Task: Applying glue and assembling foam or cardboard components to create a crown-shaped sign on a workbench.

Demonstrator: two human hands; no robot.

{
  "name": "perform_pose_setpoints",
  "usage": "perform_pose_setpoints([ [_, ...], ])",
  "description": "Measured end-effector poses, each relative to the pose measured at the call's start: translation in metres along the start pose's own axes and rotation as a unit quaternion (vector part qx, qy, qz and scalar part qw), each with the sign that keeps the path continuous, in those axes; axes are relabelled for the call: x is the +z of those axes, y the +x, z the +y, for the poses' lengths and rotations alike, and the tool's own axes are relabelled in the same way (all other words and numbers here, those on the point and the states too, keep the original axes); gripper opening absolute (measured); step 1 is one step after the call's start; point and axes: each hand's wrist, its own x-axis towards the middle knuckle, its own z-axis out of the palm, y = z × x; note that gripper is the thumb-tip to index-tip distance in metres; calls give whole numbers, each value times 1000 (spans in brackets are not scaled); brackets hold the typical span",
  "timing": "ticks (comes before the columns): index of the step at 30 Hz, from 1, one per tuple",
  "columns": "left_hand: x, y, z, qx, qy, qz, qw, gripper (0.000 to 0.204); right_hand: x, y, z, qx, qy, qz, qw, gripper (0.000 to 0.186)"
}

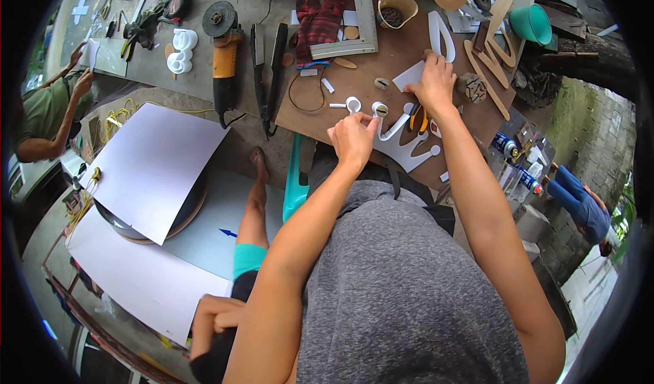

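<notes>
Soft daylight brightens the right, while outer edges curve into black.

Brown board [400, 52]: bare lane between metal square [366, 16] and right hand [433, 81]. Left edge: thin wire loop [308, 110], black long-handled tool [277, 57] just outside. Front edge: white crown-shaped cutout [411, 155] between forearms [487, 173]. Right edge: wooden cutouts [487, 79] crowd passage.

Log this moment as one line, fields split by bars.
left grip: beside white curved strip | right grip: on white flat piece | under both: brown board | left of board: orange angle grinder
</notes>
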Motion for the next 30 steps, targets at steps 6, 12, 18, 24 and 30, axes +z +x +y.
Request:
perform_pose_setpoints([
  [6,2,-1,-2,-1,2,13,1000,26,-11,-32,-6,-86,192,-43,977,12],
  [12,2,0,0,3,2,11,1000,25,2,-69,-21,-157,163,-97,969,17],
  [18,4,0,-2,7,-1,16,1000,24,4,-79,-18,-183,222,-93,953,21],
  [24,7,0,-5,13,1,18,1000,24,6,-80,-14,-198,237,-84,948,23],
  [30,8,0,-4,15,13,21,1000,25,2,-71,-8,-215,239,-103,941,23],
])
